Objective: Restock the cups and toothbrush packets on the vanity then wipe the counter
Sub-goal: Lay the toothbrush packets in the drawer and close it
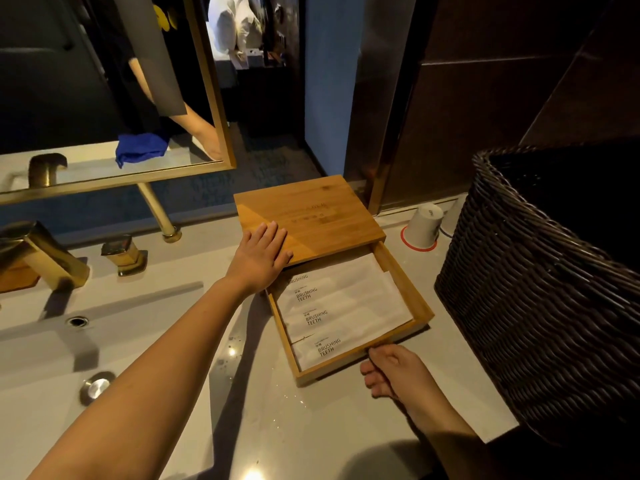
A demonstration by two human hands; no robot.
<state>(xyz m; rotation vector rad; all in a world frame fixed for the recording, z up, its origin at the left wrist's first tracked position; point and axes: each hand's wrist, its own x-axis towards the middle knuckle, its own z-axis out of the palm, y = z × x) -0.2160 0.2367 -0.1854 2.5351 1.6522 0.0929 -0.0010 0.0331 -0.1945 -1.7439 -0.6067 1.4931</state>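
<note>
White flat "BRUSHING TEETH" toothbrush packets (341,308) lie stacked in open bamboo box (420,308) on bench (311,427); light, slick, pinch by edges. Left hand (261,259) flat on lid (308,216), right hand (393,370) pinching box's near rim. Upturned white cup (422,225) at 1 o'clock.

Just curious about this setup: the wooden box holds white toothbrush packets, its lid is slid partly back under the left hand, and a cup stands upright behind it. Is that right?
Not quite. In the head view the cup stands upside down, mouth on the counter. The rest holds: the packets lie in the box, and the left hand rests on the lid.
</note>
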